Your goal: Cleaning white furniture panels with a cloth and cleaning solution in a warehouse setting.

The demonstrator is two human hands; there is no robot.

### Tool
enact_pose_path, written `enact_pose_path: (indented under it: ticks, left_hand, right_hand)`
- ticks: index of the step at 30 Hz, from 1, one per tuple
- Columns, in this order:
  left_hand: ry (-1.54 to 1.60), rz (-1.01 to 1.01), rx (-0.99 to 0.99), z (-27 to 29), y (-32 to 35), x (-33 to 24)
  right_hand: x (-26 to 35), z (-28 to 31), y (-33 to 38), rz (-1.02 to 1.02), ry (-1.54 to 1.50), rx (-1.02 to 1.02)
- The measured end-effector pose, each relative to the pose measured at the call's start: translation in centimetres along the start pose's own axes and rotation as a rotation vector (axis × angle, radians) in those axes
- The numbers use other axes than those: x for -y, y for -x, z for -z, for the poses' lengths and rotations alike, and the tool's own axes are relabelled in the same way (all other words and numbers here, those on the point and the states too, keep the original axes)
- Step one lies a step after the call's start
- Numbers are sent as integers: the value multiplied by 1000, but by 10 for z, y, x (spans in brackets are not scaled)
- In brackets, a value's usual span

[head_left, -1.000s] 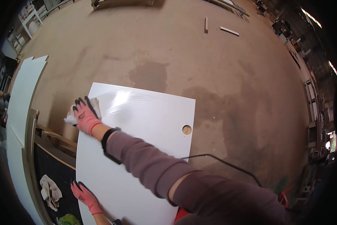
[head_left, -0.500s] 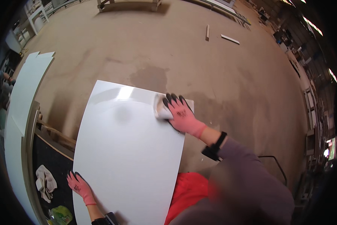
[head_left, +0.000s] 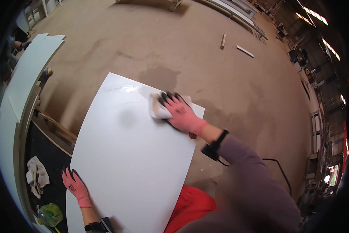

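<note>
Right hand (head_left: 182,115) pressed the white cloth (head_left: 158,110) flat on the white panel (head_left: 131,163); left hand (head_left: 75,186), fingers spread, steadied its edge—overlapping strokes would serve best.

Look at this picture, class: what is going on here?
A person in pink gloves is wiping a large white panel with a white cloth. The right hand presses the cloth onto the panel near its far right corner. The left hand rests flat on the panel's near left edge. Another crumpled rag and a green bottle lie on the dark bench at the left. Below is a dusty workshop floor.
</note>
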State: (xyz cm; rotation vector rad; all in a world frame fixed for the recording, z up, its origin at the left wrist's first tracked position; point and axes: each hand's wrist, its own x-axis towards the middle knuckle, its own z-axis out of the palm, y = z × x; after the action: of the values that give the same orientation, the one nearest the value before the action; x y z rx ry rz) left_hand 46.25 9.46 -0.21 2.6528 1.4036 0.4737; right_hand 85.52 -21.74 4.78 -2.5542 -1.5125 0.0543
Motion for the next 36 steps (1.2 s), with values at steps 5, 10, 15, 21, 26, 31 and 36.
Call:
enact_pose_path:
  ticks: [5, 10, 15, 21, 26, 31, 36]
  left_hand:
    - [-5, -14, -3, -5, -4, 1]
    - [-110, -3, 106, -5, -2, -9]
    - [-78, 127, 193, -2, 3, -23]
    - [-184, 429, 58, -26, -4, -56]
    - [-256, 426, 36, -19, 0, -49]
    - [-329, 460, 63, -20, 2, -55]
    - [-329, 468, 81, -14, 0, -66]
  right_hand:
    - [-16, 24, 66, 33, 12, 53]
    - [-22, 33, 26, 117, 68, 377]
    - [-3, 10, -97, 485, -27, 189]
    - [23, -31, -284, 576, -121, 95]
    - [-14, -51, -247, 735, -182, 122]
    - [-97, 31, -75, 868, -253, 613]
    - [-107, 26, -86, 983, -213, 752]
